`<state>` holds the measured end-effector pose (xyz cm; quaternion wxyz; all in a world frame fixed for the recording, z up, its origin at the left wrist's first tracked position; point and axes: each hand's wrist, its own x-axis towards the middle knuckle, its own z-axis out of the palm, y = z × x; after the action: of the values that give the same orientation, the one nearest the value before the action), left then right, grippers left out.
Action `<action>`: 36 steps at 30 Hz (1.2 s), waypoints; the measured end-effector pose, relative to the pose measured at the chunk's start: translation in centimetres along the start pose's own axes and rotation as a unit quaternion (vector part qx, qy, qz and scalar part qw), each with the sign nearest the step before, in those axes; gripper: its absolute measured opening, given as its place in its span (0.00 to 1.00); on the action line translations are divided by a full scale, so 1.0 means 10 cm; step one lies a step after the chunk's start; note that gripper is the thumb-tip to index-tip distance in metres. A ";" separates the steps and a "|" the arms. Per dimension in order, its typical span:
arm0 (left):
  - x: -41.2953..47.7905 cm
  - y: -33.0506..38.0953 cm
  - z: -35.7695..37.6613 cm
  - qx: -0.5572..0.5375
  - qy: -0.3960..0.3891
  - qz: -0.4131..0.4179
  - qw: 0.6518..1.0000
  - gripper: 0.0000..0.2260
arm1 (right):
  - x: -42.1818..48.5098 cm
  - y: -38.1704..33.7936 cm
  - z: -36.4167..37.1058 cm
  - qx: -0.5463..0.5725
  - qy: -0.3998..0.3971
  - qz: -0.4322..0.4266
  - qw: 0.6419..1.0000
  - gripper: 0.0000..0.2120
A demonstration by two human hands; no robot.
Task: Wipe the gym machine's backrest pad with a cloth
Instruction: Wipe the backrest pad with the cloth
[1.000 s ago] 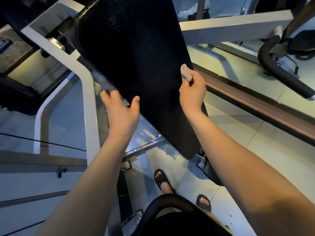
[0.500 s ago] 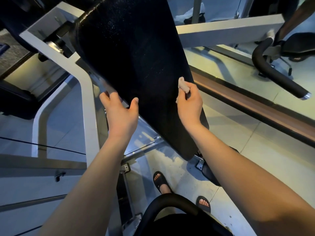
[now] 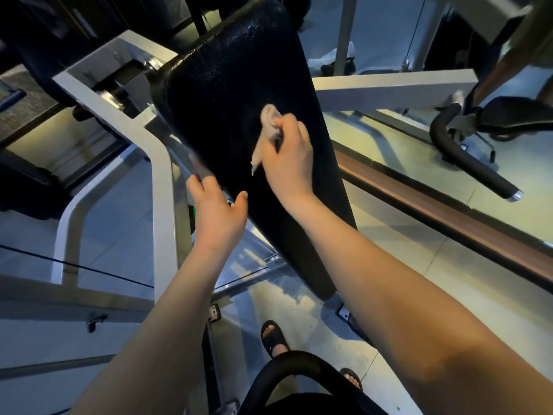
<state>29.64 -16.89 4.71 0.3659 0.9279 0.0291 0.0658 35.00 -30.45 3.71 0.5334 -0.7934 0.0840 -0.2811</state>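
Note:
The black backrest pad [image 3: 227, 94] runs tilted from the upper middle down to the lower middle of the view. A small beige cloth [image 3: 267, 131] lies bunched against the pad's middle. My right hand [image 3: 288, 158] grips the cloth and presses it on the pad's face. My left hand [image 3: 217, 211] holds the pad's left edge, with the thumb on the front face and the fingers wrapped behind it.
A white steel frame [image 3: 163, 187] stands left of the pad, and a white crossbar [image 3: 389, 88] runs behind it on the right. A black padded handle [image 3: 466, 163] juts out at the right. A curved black bar [image 3: 284, 372] and sandalled feet sit below.
My right hand has carried the cloth from the pad's right edge inward to the middle of its face. My left hand keeps its hold on the left edge.

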 end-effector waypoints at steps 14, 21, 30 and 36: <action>0.36 0.23 -0.49 -0.066 0.076 0.094 0.990 0.45 | 0.28 -0.24 -0.03 -0.005 -0.005 0.025 1.000 0.05; 0.35 0.21 -0.47 -0.087 0.069 0.097 0.989 0.44 | -0.34 0.74 -0.33 -0.033 0.024 0.201 0.979 0.09; 0.35 0.24 -0.45 -0.063 0.073 0.091 0.991 0.44 | -0.26 0.69 -0.10 -0.025 0.032 0.340 0.940 0.10; 0.32 0.27 -0.48 -0.062 0.063 0.079 0.993 0.44 | 0.02 0.25 -0.06 0.018 0.011 0.197 0.980 0.08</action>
<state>32.15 -15.24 10.34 0.4133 0.8970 -0.0257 0.1548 35.26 -32.01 1.74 0.5919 -0.7480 0.2396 -0.1810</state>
